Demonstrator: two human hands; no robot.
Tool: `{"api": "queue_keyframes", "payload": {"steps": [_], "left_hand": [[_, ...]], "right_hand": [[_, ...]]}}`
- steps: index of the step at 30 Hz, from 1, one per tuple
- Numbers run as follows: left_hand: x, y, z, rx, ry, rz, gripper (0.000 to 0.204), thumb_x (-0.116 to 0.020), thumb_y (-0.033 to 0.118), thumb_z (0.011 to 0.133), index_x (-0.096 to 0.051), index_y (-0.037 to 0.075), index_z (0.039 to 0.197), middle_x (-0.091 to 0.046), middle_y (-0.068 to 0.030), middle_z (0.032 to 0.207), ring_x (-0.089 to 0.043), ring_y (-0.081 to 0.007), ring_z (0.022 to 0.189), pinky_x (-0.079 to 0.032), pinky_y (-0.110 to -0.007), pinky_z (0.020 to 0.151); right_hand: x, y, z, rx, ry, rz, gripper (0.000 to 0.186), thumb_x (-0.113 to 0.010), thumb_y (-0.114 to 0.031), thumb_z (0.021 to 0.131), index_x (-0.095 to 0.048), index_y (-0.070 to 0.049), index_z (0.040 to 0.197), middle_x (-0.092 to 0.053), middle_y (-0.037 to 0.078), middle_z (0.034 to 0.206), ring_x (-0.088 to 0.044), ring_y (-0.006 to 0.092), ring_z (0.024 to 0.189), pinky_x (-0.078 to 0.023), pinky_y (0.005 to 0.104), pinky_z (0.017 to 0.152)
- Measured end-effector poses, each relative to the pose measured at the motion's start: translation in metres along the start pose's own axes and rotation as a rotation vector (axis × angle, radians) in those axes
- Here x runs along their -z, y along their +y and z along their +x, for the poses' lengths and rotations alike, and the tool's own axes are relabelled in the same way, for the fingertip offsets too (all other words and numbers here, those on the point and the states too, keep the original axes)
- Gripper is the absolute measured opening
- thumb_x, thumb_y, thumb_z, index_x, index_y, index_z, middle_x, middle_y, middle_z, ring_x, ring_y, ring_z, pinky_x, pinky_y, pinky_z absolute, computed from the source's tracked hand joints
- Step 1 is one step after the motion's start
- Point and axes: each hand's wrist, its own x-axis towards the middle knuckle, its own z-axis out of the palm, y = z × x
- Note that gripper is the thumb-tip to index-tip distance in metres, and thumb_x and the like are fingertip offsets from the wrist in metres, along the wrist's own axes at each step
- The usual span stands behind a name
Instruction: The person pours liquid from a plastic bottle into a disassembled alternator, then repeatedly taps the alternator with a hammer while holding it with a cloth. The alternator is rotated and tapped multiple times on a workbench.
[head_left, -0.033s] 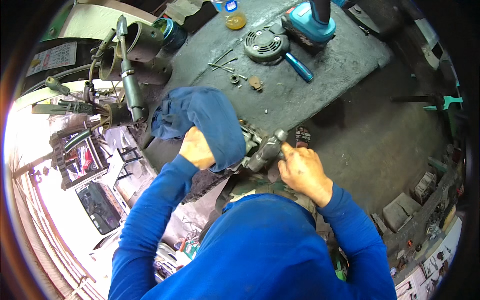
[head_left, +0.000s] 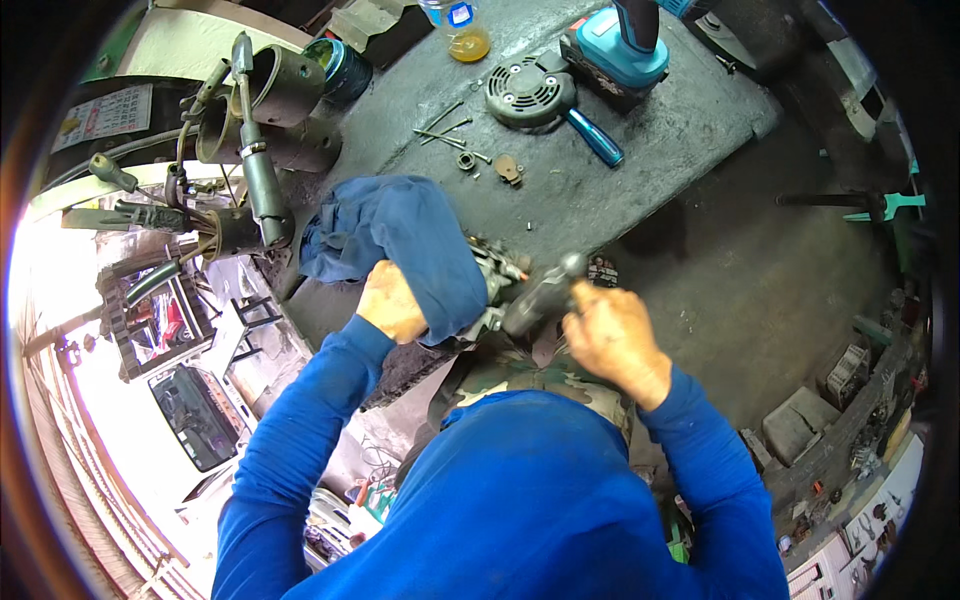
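My left hand is closed on a blue cloth draped over a metal part at the near edge of the bench. Beside the cloth, some of that metal part shows; the rest is covered. My right hand grips a ball-peen hammer, its head close to the exposed metal. Hand and hammer are slightly blurred, and whether the hammer touches the part I cannot tell. Farther back on the bench lie a round slotted metal cover, several long bolts and a small brown piece.
A teal cordless power tool, a blue-handled tool and a bottle with yellow liquid stand or lie on the dark bench. At left are metal cylinders and a grease gun. A grey block sits at right.
My right hand and the hammer have shifted slightly to the right and look more blurred. The left hand and cloth hold almost the same place.
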Motion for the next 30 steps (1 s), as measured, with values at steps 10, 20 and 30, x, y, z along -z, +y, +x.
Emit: {"api": "queue_keyframes", "payload": {"steps": [10, 20, 30], "left_hand": [[0.000, -0.008, 0.009, -0.170, 0.235, 0.054, 0.034, -0.065, 0.033, 0.089, -0.078, 0.016, 0.116, -0.078, -0.0082, 0.115, -0.073, -0.0329, 0.109, -0.055, -0.048, 0.091], [0.002, -0.002, 0.006, 0.014, -0.043, 0.094, 0.039, -0.065, 0.031, 0.090, -0.078, 0.013, 0.121, -0.077, -0.0122, 0.123, -0.071, -0.0345, 0.115, -0.056, -0.050, 0.095], [0.010, -0.002, 0.018, -0.022, 0.009, 0.165, 0.038, -0.066, 0.027, 0.089, -0.077, 0.012, 0.122, -0.076, -0.0121, 0.126, -0.071, -0.0363, 0.117, -0.056, -0.050, 0.097]], "right_hand": [[-0.005, -0.007, -0.002, 0.025, -0.064, 0.051, 0.030, -0.070, -0.021, 0.087, -0.069, -0.002, 0.110, -0.074, 0.024, 0.079, -0.075, 0.0457, 0.076, -0.060, 0.0578, 0.072], [-0.005, -0.005, -0.002, 0.055, 0.047, -0.051, 0.023, -0.069, -0.018, 0.088, -0.063, 0.001, 0.100, -0.070, 0.022, 0.071, -0.070, 0.0463, 0.066, -0.058, 0.0570, 0.066], [0.009, 0.016, 0.008, -0.304, 0.736, 0.502, 0.014, -0.059, -0.009, 0.093, -0.062, 0.004, 0.099, -0.065, 0.015, 0.070, -0.067, 0.0283, 0.060, -0.055, 0.0499, 0.058]]}}
